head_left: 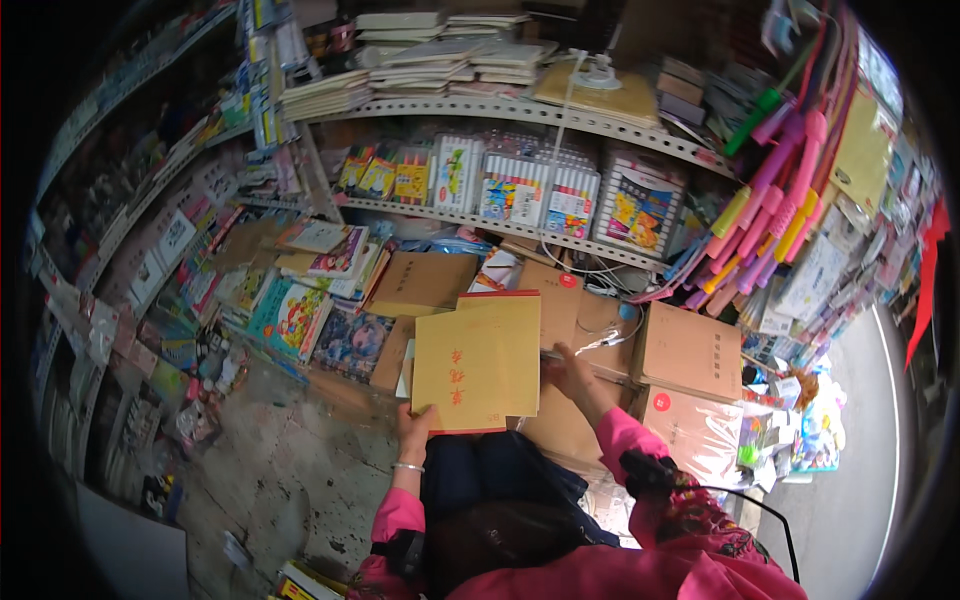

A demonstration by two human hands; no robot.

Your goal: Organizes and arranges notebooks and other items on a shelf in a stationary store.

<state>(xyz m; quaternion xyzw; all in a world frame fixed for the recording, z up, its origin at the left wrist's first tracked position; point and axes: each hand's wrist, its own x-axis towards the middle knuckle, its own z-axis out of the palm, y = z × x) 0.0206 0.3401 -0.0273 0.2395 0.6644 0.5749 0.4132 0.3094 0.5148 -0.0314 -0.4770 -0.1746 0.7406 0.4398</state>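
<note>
Two or more thin yellow exercise books [478, 360] with red lettering and red edge strips lie overlapped in front of me. My left hand [412, 428] grips their lower left corner, its thumb on top of the cover. Just beside their right edge is my right hand [575, 378], its fingers slightly apart; whether the fingertips touch the books I cannot tell. Beneath and around the books are stacks of brown-covered exercise books, one stack [690, 350] to the right and another [423, 283] behind.
A perforated metal shelf [480, 222] at the back bears boxed marker sets [512, 187]. Colourful picture books [285, 318] lie at the left. Pink and purple tube-shaped items [790, 200] hang at the right. A white cable [548, 220] dangles from the upper shelf.
</note>
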